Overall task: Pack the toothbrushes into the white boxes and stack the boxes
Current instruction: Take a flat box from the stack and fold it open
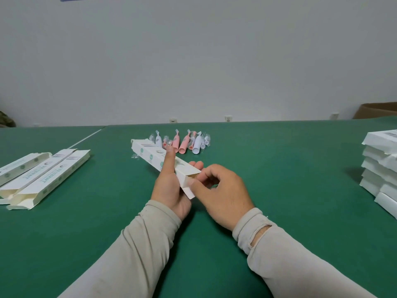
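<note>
We are wearing long beige sleeves (137,244) reaching both wrists; the right cuff (253,226) is showing a torn slit.

Bare green table (290,168) lies between toothbrushes (182,141) and box stack (380,168).

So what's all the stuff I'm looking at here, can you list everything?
held box: one, white with green dots, mid-table, near end open
toothbrushes: a small cluster, pink and white, in clear wrap, beyond the held box
open boxes: three, white, lying side by side at the left
stacked boxes: a pile, white, right edge; count unclear
table: one, green cover
cardboard carton: one, brown, far right behind the table
wall sockets: three, white, low on the wall
left hand: grips the held box, forefinger lying along its top
right hand: pinches the flap at the box's open end
sleeves: two, beige
</note>
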`<state>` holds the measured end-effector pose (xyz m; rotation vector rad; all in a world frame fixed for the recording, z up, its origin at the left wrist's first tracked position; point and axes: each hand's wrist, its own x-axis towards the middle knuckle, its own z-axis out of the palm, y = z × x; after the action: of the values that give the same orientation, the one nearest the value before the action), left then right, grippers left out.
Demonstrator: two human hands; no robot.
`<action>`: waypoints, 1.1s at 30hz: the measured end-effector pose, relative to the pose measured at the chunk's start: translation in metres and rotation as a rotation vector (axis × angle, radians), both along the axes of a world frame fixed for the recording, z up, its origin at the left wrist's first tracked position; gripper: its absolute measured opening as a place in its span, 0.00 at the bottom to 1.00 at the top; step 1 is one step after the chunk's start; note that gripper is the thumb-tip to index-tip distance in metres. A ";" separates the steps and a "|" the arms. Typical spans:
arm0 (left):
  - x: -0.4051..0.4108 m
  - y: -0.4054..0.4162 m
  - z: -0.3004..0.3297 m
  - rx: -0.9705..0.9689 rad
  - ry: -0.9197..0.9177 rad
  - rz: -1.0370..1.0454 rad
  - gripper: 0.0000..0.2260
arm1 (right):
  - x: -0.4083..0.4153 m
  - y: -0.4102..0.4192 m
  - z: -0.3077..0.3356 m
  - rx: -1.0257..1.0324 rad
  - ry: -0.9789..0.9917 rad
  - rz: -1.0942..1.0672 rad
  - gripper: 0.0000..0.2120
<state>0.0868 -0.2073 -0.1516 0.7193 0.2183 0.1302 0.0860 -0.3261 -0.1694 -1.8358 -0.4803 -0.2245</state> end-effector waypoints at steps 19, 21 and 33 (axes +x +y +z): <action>0.003 0.009 0.002 -0.068 -0.003 -0.057 0.35 | 0.005 -0.009 0.002 -0.125 -0.360 0.079 0.06; 0.002 0.009 0.001 -0.042 -0.024 -0.094 0.35 | 0.006 -0.010 0.003 -0.125 -0.365 0.073 0.05; -0.003 0.021 -0.007 0.968 -0.032 0.153 0.17 | 0.021 -0.025 0.003 0.002 -0.002 0.082 0.11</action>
<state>0.0839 -0.1860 -0.1588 1.6620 0.1723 0.4068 0.1071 -0.3510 -0.1667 -1.8100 -0.5553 -0.1705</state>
